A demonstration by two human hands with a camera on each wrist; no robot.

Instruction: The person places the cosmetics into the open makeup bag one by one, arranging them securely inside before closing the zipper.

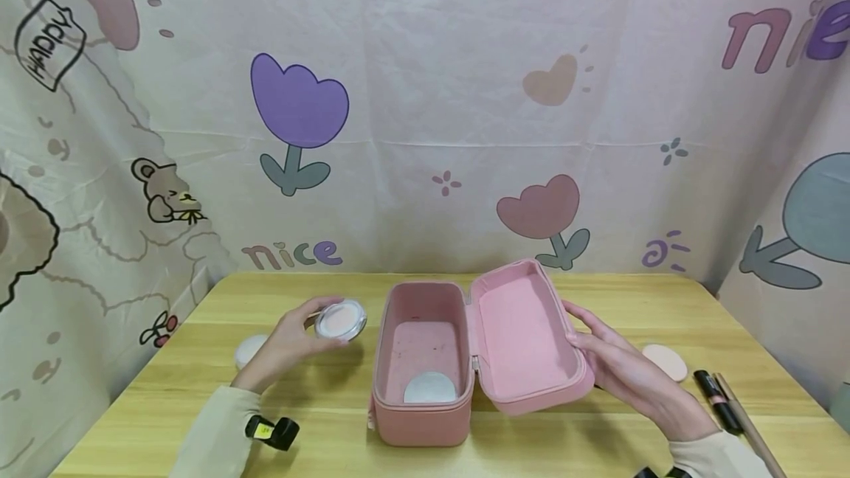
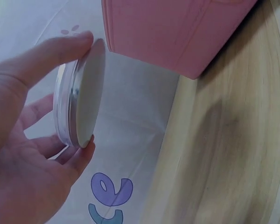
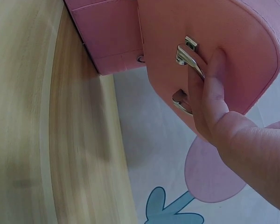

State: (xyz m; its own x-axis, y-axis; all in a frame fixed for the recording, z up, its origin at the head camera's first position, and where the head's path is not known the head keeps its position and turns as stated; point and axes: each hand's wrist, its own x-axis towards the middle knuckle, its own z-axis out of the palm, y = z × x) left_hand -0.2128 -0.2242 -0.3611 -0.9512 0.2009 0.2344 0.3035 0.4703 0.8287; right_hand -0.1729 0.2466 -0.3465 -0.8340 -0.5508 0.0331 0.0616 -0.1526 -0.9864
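Left of the pink box [image 1: 425, 425], we see the left hand [image 1: 292, 341] pinching the compact [image 1: 341, 320] by its rim, probably to spare its flat sides. The right hand [image 1: 624, 367] grips the tilted lid [image 1: 527, 330], presumably so it cannot swing back over the box.

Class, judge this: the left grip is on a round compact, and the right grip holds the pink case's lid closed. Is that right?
No: the lid is open, not closed; the head view shows into the pink case. The left grip is on the round compact, and the right grip holds the lid.
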